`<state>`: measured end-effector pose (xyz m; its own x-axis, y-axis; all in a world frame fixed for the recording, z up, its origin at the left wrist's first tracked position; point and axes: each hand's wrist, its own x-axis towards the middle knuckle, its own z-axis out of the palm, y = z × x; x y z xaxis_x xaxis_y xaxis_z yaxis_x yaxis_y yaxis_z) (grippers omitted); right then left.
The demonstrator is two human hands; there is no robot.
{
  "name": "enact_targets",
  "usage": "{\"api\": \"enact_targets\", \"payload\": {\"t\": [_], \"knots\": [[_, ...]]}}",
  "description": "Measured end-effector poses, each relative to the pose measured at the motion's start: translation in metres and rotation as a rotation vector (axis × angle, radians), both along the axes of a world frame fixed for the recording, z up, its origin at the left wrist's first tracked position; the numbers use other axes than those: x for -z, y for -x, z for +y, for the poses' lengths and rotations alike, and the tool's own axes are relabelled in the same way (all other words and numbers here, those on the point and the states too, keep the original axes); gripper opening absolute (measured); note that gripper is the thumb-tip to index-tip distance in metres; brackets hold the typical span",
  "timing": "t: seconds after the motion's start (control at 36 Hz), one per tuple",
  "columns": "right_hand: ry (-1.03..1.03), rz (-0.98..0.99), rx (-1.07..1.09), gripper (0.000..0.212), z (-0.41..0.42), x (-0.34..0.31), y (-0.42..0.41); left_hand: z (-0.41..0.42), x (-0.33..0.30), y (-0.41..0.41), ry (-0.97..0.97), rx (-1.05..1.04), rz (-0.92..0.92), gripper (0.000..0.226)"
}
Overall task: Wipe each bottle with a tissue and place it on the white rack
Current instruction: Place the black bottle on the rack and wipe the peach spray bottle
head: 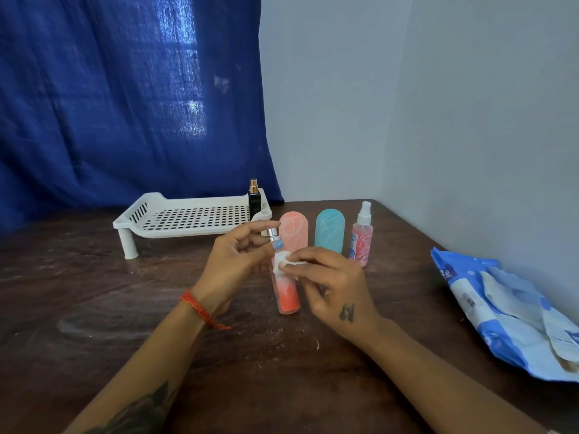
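My left hand (233,261) grips a slim pink-to-orange spray bottle (286,292) near its silver nozzle, held tilted above the table. My right hand (326,283) pinches a small white tissue (282,261) against the bottle's upper part. Behind them stand a pink capsule bottle (294,228), a teal capsule bottle (329,230) and a pink spray bottle with a white nozzle (362,239). The white rack (188,217) stands at the back left, with a dark bottle with a gold top (254,200) on its right end.
A blue and white tissue packet (507,311) lies open on the right side of the dark wooden table (125,308). A blue curtain (125,89) hangs behind the rack. A pale wall closes the right side and back corner.
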<state>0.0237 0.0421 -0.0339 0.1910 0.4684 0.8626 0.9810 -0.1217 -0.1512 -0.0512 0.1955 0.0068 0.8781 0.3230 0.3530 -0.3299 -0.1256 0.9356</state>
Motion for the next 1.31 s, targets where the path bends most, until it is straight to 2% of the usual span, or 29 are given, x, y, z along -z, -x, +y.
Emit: {"api": "enact_targets", "payload": {"t": [0.11, 0.19, 0.33, 0.47, 0.56, 0.72, 0.78, 0.86, 0.94, 1.11, 1.31], "knots": [[0.037, -0.077, 0.015, 0.024, 0.002, 0.001, -0.001, 0.001, 0.001, 0.000, -0.003, -0.005, -0.001, 0.029], [-0.002, -0.063, 0.027, 0.025, 0.004, -0.001, 0.001, 0.002, 0.002, -0.001, -0.011, -0.001, 0.010, 0.029], [-0.105, 0.198, 0.005, 0.023, 0.010, -0.004, -0.001, 0.003, 0.001, -0.001, -0.009, 0.042, 0.027, 0.031], [0.013, 0.523, 0.003, 0.019, 0.013, 0.001, -0.005, 0.001, -0.001, 0.000, 0.003, 0.046, 0.028, 0.031], [0.082, 0.579, 0.018, 0.018, 0.011, 0.001, -0.004, 0.001, 0.000, -0.001, -0.001, 0.019, 0.024, 0.030], [0.164, 0.536, 0.039, 0.013, -0.001, -0.003, -0.001, 0.003, 0.001, -0.001, -0.026, 0.004, 0.038, 0.030], [0.203, 0.435, 0.059, 0.003, -0.005, -0.004, 0.002, 0.004, 0.002, -0.002, -0.037, -0.004, 0.047, 0.029], [0.194, 0.199, 0.055, 0.010, -0.007, -0.004, 0.007, 0.004, 0.002, -0.002, -0.027, -0.003, 0.053, 0.029], [0.239, 0.109, -0.017, 0.013, -0.007, -0.005, 0.014, 0.004, 0.001, -0.001, -0.034, -0.007, 0.058, 0.029], [0.402, 0.074, -0.078, 0.019, -0.006, -0.008, 0.019, 0.003, 0.003, 0.000, -0.078, 0.003, 0.078, 0.043], [0.391, 0.111, -0.049, 0.014, -0.008, -0.007, 0.015, 0.004, 0.002, 0.000, -0.053, 0.014, 0.087, 0.042]]}}
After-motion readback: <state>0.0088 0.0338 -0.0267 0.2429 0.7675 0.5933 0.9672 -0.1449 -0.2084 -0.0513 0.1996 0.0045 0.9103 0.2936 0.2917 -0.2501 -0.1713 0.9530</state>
